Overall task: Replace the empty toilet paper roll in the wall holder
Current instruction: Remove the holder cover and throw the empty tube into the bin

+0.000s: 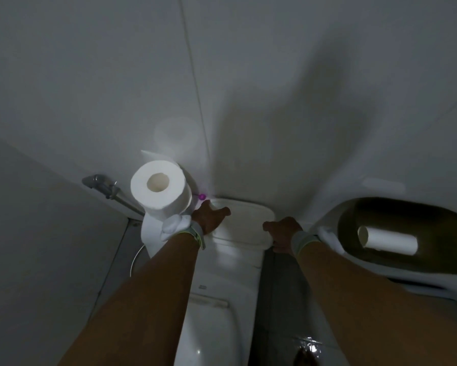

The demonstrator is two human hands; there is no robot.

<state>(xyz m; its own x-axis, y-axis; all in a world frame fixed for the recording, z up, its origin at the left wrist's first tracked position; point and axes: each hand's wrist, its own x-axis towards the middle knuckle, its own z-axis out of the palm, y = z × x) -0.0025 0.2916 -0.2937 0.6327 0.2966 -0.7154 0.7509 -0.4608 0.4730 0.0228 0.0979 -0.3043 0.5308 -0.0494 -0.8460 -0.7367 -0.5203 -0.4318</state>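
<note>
A full white toilet roll (158,190) stands at the left against the wall, its core hole facing me and a paper tail (149,235) hanging below it. My left hand (211,217) rests on the left end of the white toilet tank lid (244,224), thumb stretched across the top, just right of the roll. My right hand (282,232) grips the lid's right end, thumb on top and fingers curled under the edge. A nearly bare roll (388,240) lies on its side in a dark oval recess (438,225) at the right. Both wrists wear bands.
A chrome spray fitting (103,184) is mounted on the left wall. The toilet seat cover (211,326) lies below between my forearms. A small purple knob (201,196) sits by the wall behind the tank. The room is dim, with a wet dark floor (280,326).
</note>
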